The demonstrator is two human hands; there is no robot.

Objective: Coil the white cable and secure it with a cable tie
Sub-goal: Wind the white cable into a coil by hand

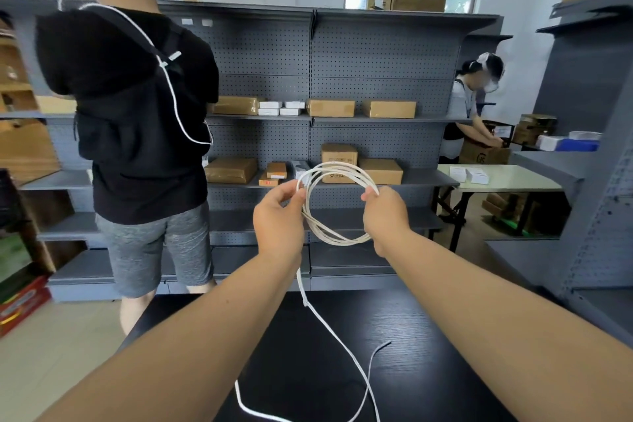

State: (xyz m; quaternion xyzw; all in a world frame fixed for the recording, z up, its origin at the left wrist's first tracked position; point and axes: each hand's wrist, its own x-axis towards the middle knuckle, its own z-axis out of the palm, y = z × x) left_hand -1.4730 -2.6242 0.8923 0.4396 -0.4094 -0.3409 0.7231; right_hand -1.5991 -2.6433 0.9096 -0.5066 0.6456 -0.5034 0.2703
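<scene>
Your left hand [279, 212] is clamped on the thin white round cable [337, 165]. Thumb and fingers pinch the gathered strands at the 9 o'clock side of the coil. Your right hand [386, 216] pinches the same bundle at the coil's 3 o'clock side with its fingertips. Both hands hold the coil up in the air in front of you, several turns lying loosely together rather than tight.

From about 7 o'clock on the coil, below your left hand, the uncoiled length drops onto the black wood-grain table [428, 336]. It wanders toward 6 o'clock and runs out of the bottom of the view, and one loose end curls up on the table at about 5 o'clock.

You look to be mid-coiling: a few loops are made and a fair length is left to wind. The next move likely calls for keeping your left pinch firm as the anchor. Your right hand then lets go, draws up slack and lays another turn into that pinch at matching size. I see no cable tie anywhere in view, so you will have to find one before securing.

Beyond the coil at 12 o'clock stands grey pegboard shelving [376, 55] with brown cardboard boxes [330, 108].
</scene>
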